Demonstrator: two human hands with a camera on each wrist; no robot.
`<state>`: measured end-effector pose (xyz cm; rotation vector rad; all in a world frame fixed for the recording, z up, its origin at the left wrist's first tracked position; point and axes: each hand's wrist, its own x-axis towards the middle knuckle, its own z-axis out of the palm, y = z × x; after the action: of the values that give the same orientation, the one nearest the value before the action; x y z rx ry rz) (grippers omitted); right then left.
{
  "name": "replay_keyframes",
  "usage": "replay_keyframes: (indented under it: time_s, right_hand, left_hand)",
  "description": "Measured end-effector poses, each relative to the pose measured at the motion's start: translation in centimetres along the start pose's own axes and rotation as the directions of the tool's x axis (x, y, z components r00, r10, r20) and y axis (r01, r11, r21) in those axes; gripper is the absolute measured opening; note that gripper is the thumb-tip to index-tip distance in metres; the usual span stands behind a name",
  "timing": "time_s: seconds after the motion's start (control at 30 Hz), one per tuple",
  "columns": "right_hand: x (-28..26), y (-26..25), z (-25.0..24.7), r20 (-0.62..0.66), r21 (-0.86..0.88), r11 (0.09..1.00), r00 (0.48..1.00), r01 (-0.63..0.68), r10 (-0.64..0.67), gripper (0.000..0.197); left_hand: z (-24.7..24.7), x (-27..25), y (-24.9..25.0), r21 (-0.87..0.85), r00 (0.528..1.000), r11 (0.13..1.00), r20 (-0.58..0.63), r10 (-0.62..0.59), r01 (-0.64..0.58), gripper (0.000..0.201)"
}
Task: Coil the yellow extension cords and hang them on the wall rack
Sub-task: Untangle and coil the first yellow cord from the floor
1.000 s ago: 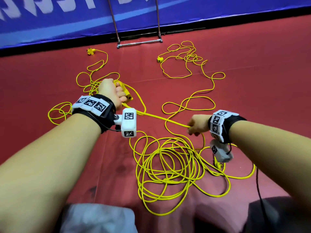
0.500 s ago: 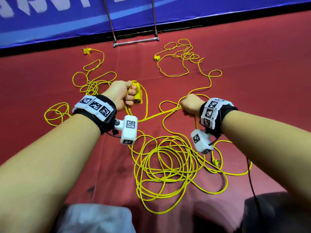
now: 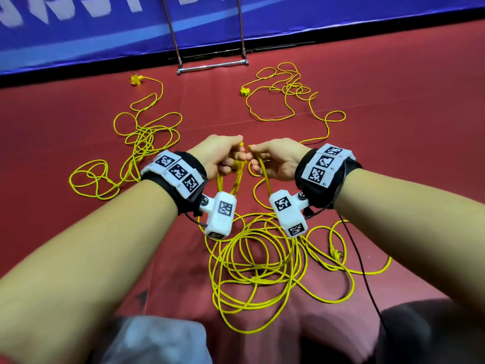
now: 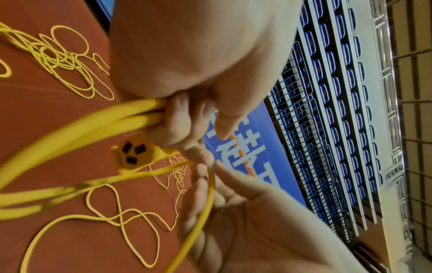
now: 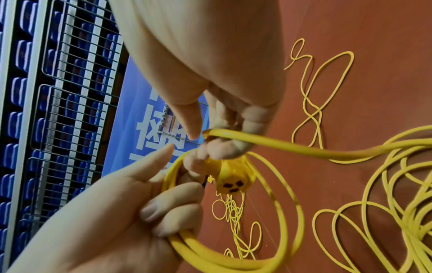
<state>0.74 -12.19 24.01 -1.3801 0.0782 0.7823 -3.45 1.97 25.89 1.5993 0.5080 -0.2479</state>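
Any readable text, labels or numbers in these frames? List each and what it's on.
Nothing reads in full.
Blue banner, head view: big white letters, cropped and blurred, unreadable.
Same banner, wrist views: sideways white characters, partly covered, unreadable.
Wrist bands: square code markers; tiny labels beside them too small to read.
Yellow cord, socket: no print visible.
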Motion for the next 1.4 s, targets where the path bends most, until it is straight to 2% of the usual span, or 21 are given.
replay_keyframes:
  time_s: [0.07,0.13,0.27,0.37,0.43,0.5,0.53,0.57,0.63,0.7,0.8,0.87,0.97,1.1,1.23,1.4]
  right_hand:
    - [-1.0,-0.1,0.3,0.115,-0.105,0.994,0.993,0.001,0.011,0.017]
    - [-1.7,0.2,0.9,0.215,-0.212,0.977,0.976,0.032,0.015,0.029]
    - [-2.3,0.9,1.9,0.296,-0.336,0.934,0.955,0.123,-0.02,0.051]
    - [-1.9,1.1,1.9,0.338,-0.357,0.921,0.941,0.156,-0.028,0.061]
    - [-1.5,1.5,1.5,0.314,-0.457,0.867,0.948,0.196,-0.049,0.048]
    - [-1.3,2.3,0.6,0.321,-0.648,0.715,0.945,0.264,-0.058,0.02]
    - [-1.2,2.7,0.1,0.327,-0.714,0.642,0.944,0.279,-0.047,0.012]
    - [-1.1,3.0,-0.4,0.326,-0.742,0.606,0.944,0.286,-0.047,0.012]
    - [-1.0,3.1,-0.9,0.283,-0.676,0.688,0.955,0.264,-0.088,0.018]
    - [-0.9,2.5,-0.9,0.208,-0.572,0.773,0.96,0.274,-0.187,0.015]
    - [-0.5,1.5,-0.5,0.121,-0.537,0.772,0.937,0.339,-0.327,0.017]
    - [-0.4,1.3,0.0,0.083,-0.521,0.775,0.925,0.357,-0.37,0.018]
    - [-0.4,1.4,0.7,0.046,-0.495,0.802,0.932,0.334,-0.36,0.009]
    - [-0.2,1.1,0.8,0.021,-0.378,0.883,0.956,0.28,-0.294,0.034]
    - [-0.5,1.1,0.0,0.019,-0.39,0.89,0.968,0.237,-0.25,0.046]
    - [-0.3,1.3,0.0,-0.043,-0.412,0.879,0.958,0.241,-0.283,0.018]
  left_hand:
    - [0.1,0.1,0.0,-0.003,1.0,1.0,-0.016,0.014,-0.014,0.031]
    - [0.1,0.1,-0.2,-0.009,0.999,0.999,-0.039,0.037,-0.037,0.03]
    - [-0.4,0.1,-0.6,-0.009,0.997,0.999,-0.063,0.039,-0.04,0.03]
    - [-1.3,0.4,-0.4,-0.115,0.999,0.993,-0.052,0.001,-0.007,0.029]
    - [-2.2,0.6,-0.2,-0.214,0.998,0.977,-0.066,-0.02,0.005,0.031]
    - [-3.0,0.8,-0.1,-0.263,0.993,0.965,-0.112,-0.02,-0.01,0.031]
    - [-3.3,1.0,-0.2,-0.269,0.99,0.963,-0.137,-0.018,-0.02,0.031]
    - [-3.6,1.1,-0.2,-0.265,0.987,0.964,-0.157,-0.018,-0.024,0.031]
    - [-4.1,1.4,-0.6,-0.255,0.983,0.967,-0.179,-0.039,-0.008,0.034]
    - [-4.4,1.5,-0.9,-0.265,0.979,0.964,-0.187,-0.076,0.024,0.037]
    - [-4.5,1.4,-1.3,-0.299,0.978,0.953,-0.182,-0.106,0.048,0.04]
    - [-4.0,1.2,-1.1,-0.318,0.983,0.947,-0.15,-0.105,0.053,0.043]
    - [-2.9,0.9,-0.6,-0.256,0.992,0.966,-0.103,-0.072,0.044,0.045]
    - [-1.7,0.7,-0.2,-0.161,0.994,0.986,-0.088,-0.058,0.043,0.045]
    - [-1.2,0.4,-0.2,-0.17,0.996,0.983,-0.049,-0.075,0.066,0.044]
    - [-1.3,0.3,-0.4,-0.218,0.995,0.972,-0.026,-0.094,0.086,0.039]
